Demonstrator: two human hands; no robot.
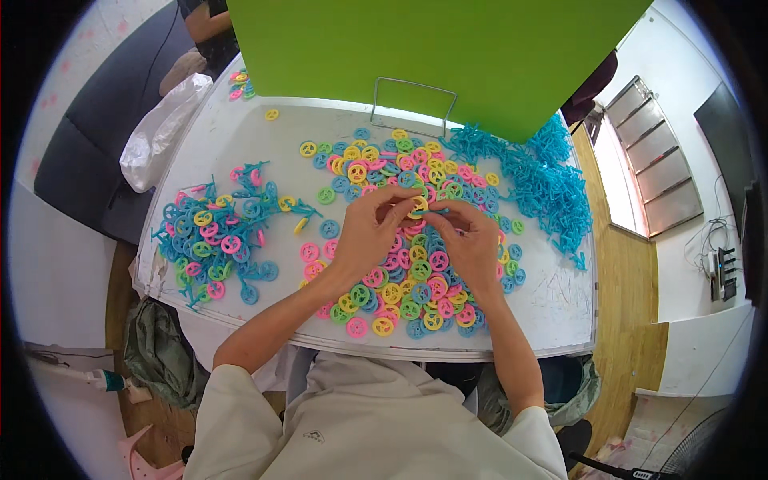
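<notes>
Head view: 2 bare hands met over a white table [280,148], above a heap of loose coloured wheels [421,270].
Left hand [373,226]: thumb and fingers were closed on 1 yellow wheel.
Right hand [474,242]: thumb and fingertips pinched 1 blue stick [437,212], its end at the wheel; whether it had entered the hub could not be told.
Yellow wheel [418,207]: it sat between the 2 hands, over the heap.
Good fit: judged by the pose, it called for a steady rim, a stick square to the hub and a straight push, without bending the thin shaft.
Side heaps: spare blue sticks [552,192] lay right; wheels with sticks attached [210,230] lay left.
Shirt emblem [314,436]: small and dark, its lettering too small to read.
Table scribbles [552,298]: faint, with no legible words.
Wheel lettering: none could be made out.
</notes>
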